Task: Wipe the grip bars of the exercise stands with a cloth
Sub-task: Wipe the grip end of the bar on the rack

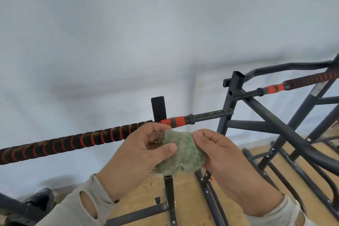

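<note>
Pale grey wall behind, tan wooden floor (185,198) below, and both hands are busy just in front of the near black grip bar with its orange spiral wrap (73,142). Left hand (135,156) pinches the fuzzy green cloth (183,154) between thumb and fingers; right hand (223,152) grips its other edge. Looks like the cloth is being readied, not yet on the bar. Next: fold it round the wrap and rub along. A second wrapped bar (310,80) waits on the black steel frame (266,115) at right.

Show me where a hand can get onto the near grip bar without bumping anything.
Free: the long wrapped stretch of the near bar, left of the left hand. Crowded: by the black bracket and frame post, where both hands hold the cloth; the right hand sits there.
</note>
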Tool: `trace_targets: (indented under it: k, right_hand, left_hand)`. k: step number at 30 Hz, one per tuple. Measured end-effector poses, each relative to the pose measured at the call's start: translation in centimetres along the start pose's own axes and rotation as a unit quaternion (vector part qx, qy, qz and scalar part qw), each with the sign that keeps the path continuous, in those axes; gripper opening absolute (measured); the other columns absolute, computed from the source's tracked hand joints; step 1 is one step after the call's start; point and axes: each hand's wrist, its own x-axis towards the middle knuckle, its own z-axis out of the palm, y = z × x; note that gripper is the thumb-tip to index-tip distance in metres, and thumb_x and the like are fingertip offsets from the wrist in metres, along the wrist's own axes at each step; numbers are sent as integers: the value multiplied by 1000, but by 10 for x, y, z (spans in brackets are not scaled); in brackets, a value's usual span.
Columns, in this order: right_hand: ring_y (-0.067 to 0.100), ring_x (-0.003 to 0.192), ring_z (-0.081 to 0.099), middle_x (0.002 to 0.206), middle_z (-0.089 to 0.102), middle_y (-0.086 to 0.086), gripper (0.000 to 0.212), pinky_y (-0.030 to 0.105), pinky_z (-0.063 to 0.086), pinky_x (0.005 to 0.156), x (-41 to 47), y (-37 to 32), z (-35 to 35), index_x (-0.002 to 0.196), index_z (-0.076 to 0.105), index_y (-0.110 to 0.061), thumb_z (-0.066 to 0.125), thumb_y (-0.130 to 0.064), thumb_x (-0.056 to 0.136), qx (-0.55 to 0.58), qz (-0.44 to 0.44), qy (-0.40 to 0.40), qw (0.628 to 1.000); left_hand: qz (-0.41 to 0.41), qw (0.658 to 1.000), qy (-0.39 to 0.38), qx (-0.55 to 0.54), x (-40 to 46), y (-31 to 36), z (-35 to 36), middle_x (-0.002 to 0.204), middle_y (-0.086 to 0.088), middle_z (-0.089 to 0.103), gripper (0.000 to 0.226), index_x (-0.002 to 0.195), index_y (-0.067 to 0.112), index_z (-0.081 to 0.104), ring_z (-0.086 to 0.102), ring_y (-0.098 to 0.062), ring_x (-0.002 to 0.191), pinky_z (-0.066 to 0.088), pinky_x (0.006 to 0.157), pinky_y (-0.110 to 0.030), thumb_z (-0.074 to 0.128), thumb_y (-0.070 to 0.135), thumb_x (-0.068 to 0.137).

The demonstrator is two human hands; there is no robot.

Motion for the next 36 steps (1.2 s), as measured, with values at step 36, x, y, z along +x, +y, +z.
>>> trace_targets:
  k: [36]
  right_hand:
    - [18, 107, 62, 121, 69, -7, 43, 37, 53, 94, 124, 7, -95, 135, 61, -22, 60, -8, 94, -675, -324, -62, 660]
  left_hand:
    - [96, 903, 73, 413, 118, -57, -44, 89, 23, 66, 20, 90, 39, 73, 60, -2, 86, 50, 83, -29, 64, 57, 87]
